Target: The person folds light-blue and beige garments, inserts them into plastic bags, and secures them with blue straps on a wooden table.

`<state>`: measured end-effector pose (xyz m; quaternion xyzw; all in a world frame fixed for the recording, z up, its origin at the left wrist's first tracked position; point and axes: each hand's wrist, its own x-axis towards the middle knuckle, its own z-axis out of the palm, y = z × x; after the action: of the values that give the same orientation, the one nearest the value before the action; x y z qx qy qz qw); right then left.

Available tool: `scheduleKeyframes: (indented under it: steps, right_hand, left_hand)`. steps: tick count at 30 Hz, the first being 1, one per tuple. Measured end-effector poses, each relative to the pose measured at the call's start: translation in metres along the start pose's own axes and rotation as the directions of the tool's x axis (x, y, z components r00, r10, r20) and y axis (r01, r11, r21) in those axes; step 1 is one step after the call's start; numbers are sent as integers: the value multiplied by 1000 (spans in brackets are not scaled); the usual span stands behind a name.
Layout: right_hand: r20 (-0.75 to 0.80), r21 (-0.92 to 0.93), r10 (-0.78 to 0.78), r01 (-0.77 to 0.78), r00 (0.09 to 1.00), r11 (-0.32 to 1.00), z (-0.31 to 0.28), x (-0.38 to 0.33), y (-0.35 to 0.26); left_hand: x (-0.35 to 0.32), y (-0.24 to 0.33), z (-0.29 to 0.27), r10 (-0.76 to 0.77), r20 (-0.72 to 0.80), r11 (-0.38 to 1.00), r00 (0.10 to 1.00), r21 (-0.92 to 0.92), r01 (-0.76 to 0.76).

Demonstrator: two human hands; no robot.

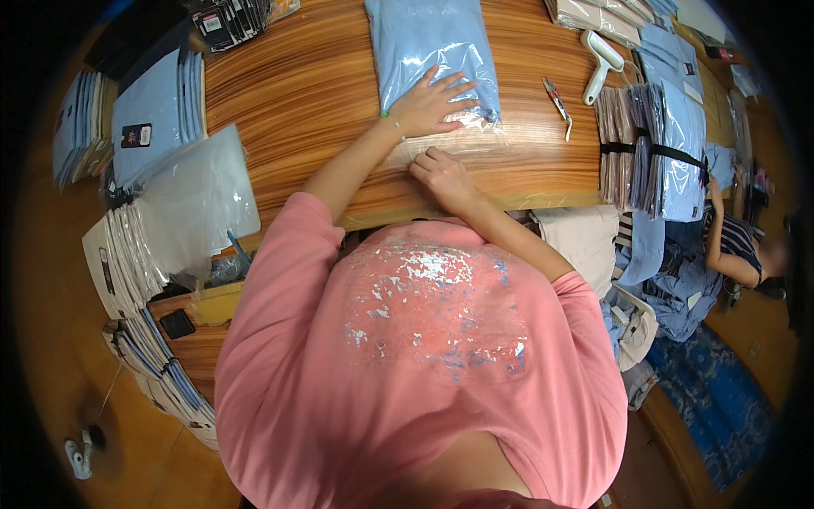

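A folded light blue garment [431,42] lies on the table inside a clear plastic bag [487,136], whose loose end reaches toward me. My left hand [430,106] is open, its fingers spread flat on the bagged garment near its lower edge. Closer to my body, my right hand [443,176] is closed, with curled fingers at the near edge of the bag's clear end. The fingertips are partly hidden, but they seem to pinch the plastic.
To the right lie a white lint roller [600,66] and small thread snips [558,106]. Strapped bagged garments [649,153] stand at the right edge. On the left are blue garments [157,114], empty plastic bags [203,191] and a black phone [177,323]. Another person [736,242] is at far right.
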<state>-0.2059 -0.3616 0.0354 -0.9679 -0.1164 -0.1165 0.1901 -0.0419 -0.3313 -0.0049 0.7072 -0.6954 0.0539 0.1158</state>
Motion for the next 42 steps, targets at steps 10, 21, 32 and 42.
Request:
scheduleKeyframes:
  steps: [10, 21, 32, 42]
  right_hand:
    - [54, -26, -116, 118, 992, 993, -2, -11, -1]
    - [106, -92, -54, 64, 993, 994, 17, 2, 1]
    - [47, 77, -290, 286, 956, 955, -8, -10, 4]
    - [99, 15, -33, 31, 995, 999, -24, -34, 74]
  left_hand:
    - [1, -1, -3, 1, -28, 1000, 1000, 14, -1]
    - [1, -2, -2, 10, -34, 1000, 999, 24, -9]
    - [1, 1, -5, -3, 11, 1000, 1000, 8, 3]
    - [3, 0, -4, -11, 44, 1000, 999, -4, 11]
